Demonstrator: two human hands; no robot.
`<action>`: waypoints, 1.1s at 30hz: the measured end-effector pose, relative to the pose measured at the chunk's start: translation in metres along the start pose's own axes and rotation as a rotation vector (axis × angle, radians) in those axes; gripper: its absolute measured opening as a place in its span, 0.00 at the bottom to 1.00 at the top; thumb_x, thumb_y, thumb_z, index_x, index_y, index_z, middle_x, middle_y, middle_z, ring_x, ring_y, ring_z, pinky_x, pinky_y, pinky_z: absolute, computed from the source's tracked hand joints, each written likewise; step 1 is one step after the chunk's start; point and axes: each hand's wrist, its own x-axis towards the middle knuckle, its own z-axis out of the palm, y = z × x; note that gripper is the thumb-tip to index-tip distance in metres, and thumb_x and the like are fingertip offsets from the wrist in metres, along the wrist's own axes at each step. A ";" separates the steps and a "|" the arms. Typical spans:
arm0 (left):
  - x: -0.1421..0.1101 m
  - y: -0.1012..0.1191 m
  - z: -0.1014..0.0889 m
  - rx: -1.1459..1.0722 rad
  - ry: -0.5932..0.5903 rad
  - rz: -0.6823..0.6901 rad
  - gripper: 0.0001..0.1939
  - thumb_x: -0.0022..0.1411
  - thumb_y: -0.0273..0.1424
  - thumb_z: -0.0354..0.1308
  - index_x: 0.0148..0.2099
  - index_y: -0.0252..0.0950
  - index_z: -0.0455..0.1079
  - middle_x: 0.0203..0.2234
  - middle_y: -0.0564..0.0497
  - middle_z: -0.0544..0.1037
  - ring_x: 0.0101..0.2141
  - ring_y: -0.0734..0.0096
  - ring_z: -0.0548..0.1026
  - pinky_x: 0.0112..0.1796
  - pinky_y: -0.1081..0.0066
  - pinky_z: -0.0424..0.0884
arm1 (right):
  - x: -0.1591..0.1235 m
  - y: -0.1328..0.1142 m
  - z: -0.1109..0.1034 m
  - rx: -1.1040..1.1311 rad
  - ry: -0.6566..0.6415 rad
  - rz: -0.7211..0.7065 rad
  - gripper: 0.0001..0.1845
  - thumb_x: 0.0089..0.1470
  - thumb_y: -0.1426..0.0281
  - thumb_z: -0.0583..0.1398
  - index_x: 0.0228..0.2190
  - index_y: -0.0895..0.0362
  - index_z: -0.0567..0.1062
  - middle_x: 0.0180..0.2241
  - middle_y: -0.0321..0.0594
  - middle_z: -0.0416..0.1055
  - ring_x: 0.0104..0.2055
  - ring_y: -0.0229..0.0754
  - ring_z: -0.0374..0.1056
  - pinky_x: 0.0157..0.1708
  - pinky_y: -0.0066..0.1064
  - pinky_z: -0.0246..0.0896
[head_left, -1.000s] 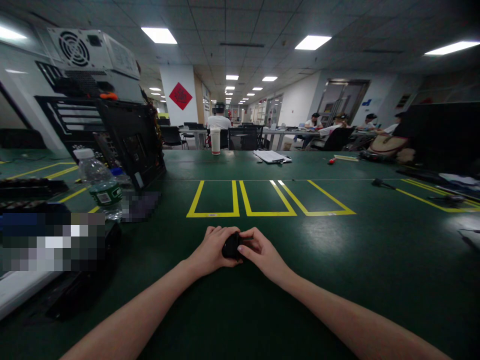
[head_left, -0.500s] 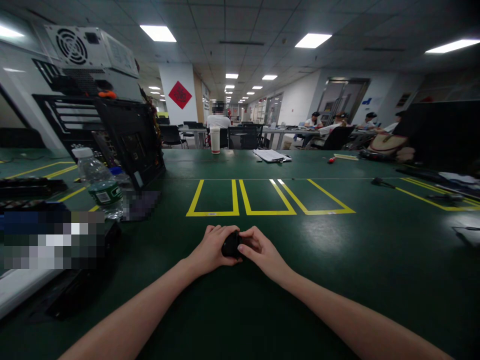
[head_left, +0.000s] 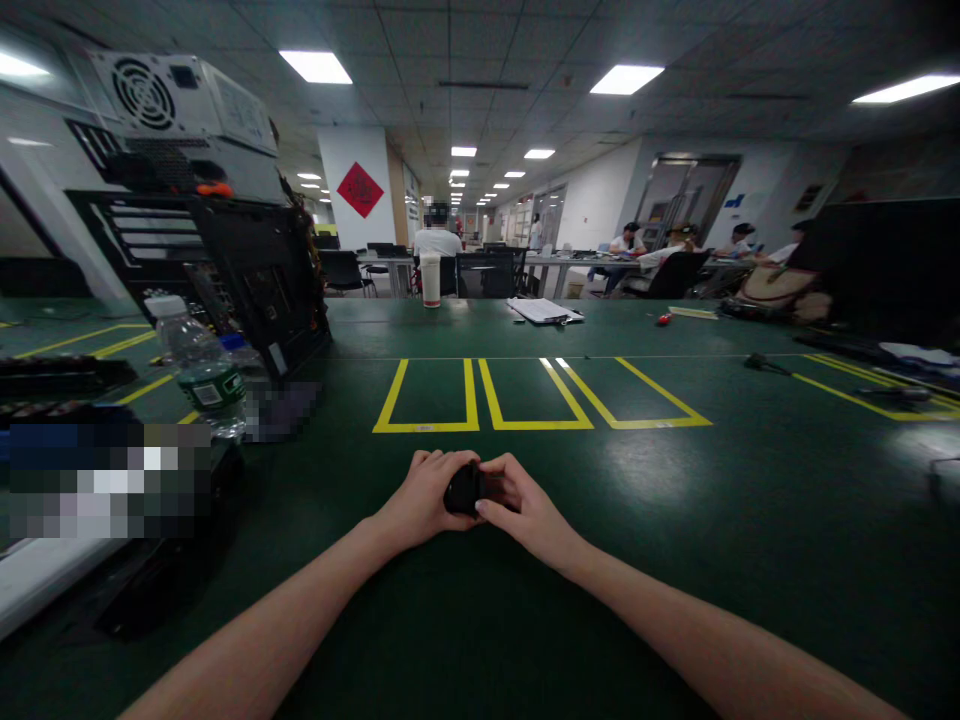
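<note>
A small, rounded black object [head_left: 463, 489] is between my two hands, low over the green table [head_left: 480, 620]; its exact kind cannot be made out. My left hand [head_left: 429, 492] wraps its left side, fingers over the far edge and thumb along the near edge. From the right, my right hand [head_left: 529, 505] grips the same object, with the thumb on its near side and the bent fingers behind. Part of the object is covered by the fingers. Just beyond my hands, yellow tape outlines [head_left: 536, 426] mark the table.
To the left stand a plastic water bottle [head_left: 201, 370] and an open black computer case [head_left: 259, 285] with a power supply [head_left: 180, 95] on top. A white cup [head_left: 430, 280] and a clipboard [head_left: 545, 311] are at the far edge. People sit at desks in the background.
Almost nothing differs. My right thumb has shifted very slightly on the black object; both hands stay in the same place.
</note>
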 end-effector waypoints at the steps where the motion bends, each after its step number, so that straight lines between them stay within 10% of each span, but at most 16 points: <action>1: 0.000 -0.001 0.002 0.007 0.013 0.002 0.29 0.45 0.35 0.60 0.50 0.40 0.54 0.41 0.50 0.68 0.39 0.63 0.66 0.41 0.64 0.55 | 0.000 0.000 0.001 0.012 0.001 -0.008 0.13 0.47 0.70 0.57 0.36 0.54 0.62 0.38 0.36 0.64 0.44 0.39 0.63 0.44 0.35 0.59; 33: 0.001 -0.006 0.008 0.007 0.055 0.006 0.31 0.43 0.36 0.61 0.50 0.41 0.54 0.41 0.51 0.68 0.40 0.63 0.66 0.41 0.64 0.56 | 0.002 0.006 -0.001 -0.064 0.032 0.052 0.15 0.49 0.67 0.55 0.41 0.54 0.62 0.41 0.38 0.64 0.44 0.40 0.62 0.46 0.36 0.58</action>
